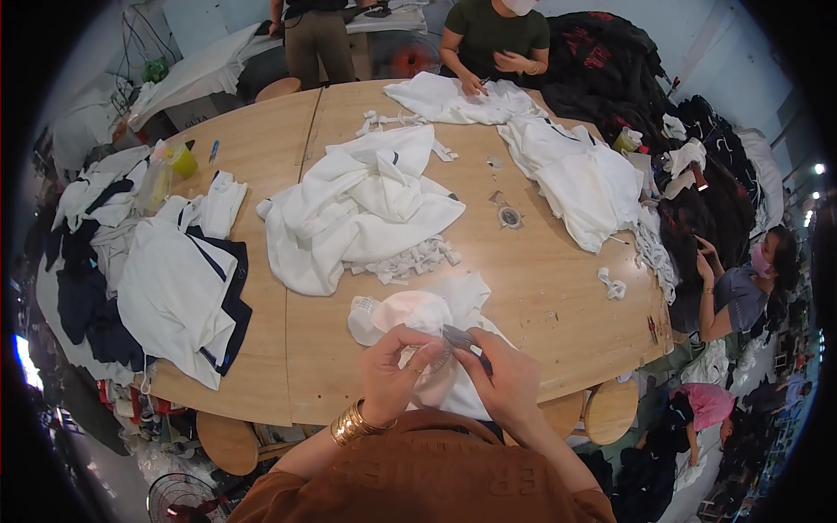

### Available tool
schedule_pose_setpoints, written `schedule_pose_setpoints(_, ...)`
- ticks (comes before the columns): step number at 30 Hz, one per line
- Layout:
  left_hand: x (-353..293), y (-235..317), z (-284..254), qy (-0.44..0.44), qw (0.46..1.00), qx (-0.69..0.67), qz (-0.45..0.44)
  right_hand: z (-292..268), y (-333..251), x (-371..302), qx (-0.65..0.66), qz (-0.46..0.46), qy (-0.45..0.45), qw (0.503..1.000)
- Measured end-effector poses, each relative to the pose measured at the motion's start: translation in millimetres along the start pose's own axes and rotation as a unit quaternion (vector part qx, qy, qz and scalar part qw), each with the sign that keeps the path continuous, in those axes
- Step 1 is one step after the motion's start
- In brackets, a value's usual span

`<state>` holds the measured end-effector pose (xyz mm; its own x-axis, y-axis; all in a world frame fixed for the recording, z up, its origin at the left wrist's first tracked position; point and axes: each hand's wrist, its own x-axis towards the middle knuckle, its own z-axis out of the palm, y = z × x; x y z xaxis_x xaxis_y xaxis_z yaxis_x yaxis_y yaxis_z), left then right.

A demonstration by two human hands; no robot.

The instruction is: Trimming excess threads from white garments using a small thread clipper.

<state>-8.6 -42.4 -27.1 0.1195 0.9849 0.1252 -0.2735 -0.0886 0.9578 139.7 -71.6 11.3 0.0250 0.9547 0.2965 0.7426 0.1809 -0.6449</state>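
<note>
A white garment (pixel 412 311) lies bunched at the table's near edge and hangs over it in front of me. My left hand (pixel 390 368), with gold bangles at the wrist, pinches a fold of this cloth between thumb and fingers. Close beside it, my right hand (pixel 507 376) is closed around small grey thread snips (pixel 460 337). Their tip points at the fabric by my left fingertips. Whether the blades touch a thread is too small to make out.
On the wooden table (pixel 558 279) rest a white garment heap (pixel 366 196), white cloth strips (pixel 410 260) and a metal disc (pixel 508 216). White and navy clothes (pixel 179 283) pile up at left. Across the table a person in green (pixel 495 39) handles white cloth (pixel 466 98). Stools (pixel 610 411) stand below.
</note>
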Motion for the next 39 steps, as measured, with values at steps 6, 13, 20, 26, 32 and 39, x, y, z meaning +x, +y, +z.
schedule_pose_setpoints(6, -2, 0, 0, 0.008, 1.000, -0.007, -0.008, 4, 1, -1, -0.004, 0.009, 0.002, 1.000)
schedule_pose_setpoints(13, 2, -10, 3, 0.032, 0.998, 0.050, 0.033, 14, 6, -4, -0.040, 0.024, 0.036, 0.998)
schedule_pose_setpoints(20, 12, -21, -6, 0.074, 0.986, 0.136, 0.056, 30, 11, -1, -0.060, 0.015, 0.090, 0.994)
schedule_pose_setpoints(26, 21, -33, -22, -0.003, 0.969, 0.228, 0.097, 35, 18, 0, -0.013, 0.019, 0.027, 0.999)
schedule_pose_setpoints(32, 11, -19, -22, 0.077, 0.978, 0.186, 0.056, 22, 10, 6, 0.051, 0.091, -0.058, 0.993)
schedule_pose_setpoints(39, 5, -8, -4, -0.029, 0.999, 0.025, 0.013, 0, 14, -6, -0.020, 0.016, 0.026, 0.999)
